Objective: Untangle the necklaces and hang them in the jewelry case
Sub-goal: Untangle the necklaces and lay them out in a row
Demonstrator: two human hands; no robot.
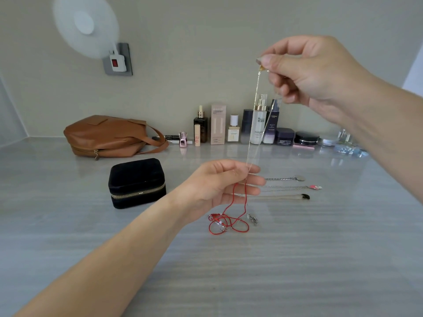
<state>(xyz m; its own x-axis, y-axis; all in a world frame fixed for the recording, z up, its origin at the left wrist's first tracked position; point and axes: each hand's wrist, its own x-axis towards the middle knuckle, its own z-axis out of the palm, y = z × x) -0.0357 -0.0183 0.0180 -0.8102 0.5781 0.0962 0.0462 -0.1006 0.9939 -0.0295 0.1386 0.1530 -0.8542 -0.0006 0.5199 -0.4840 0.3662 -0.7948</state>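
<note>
My right hand [313, 74] is raised high and pinches the top of a thin gold chain [253, 124], which hangs straight down. My left hand [219, 186] holds the chain lower down, where it meets a red cord necklace [225, 221]. The red cord's loops and a small silver pendant [253, 218] rest tangled on the table below my left hand. Three other necklaces lie stretched out in a row to the right: one with a round silver disc [299, 178], one with a pink charm [315, 187], one with a dark pendant [305, 197]. The black jewelry case [137, 183] stands zipped shut to the left.
A brown leather bag [109, 136] lies behind the case. A row of cosmetic bottles and jars [258, 129] lines the back wall. A white fan [85, 26] and a wall socket [117, 59] are at upper left. The grey table [229, 271] extends toward me.
</note>
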